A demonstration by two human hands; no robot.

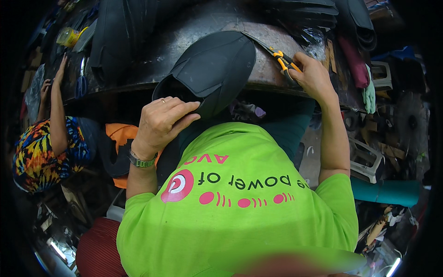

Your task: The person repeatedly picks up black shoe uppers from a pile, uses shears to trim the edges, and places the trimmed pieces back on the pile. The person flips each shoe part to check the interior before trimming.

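Note:
A black piece of sheet material [212, 69], rounded and stitched along its edge, lies half on the worn metal table [194, 27] and hangs over the near edge. My left hand [162, 121] pinches its lower edge from below. My right hand [313, 74] grips scissors with yellow-orange handles [282, 61] at the right side of the sheet, their blades on a narrow black strip that runs off the piece.
Another person in a multicoloured shirt [37, 152] sits at the left, one arm raised to the table edge. More black sheets [115, 37] and rolled material [355, 60] lie on the table. A teal roll [387, 191] and clutter are on the floor at right.

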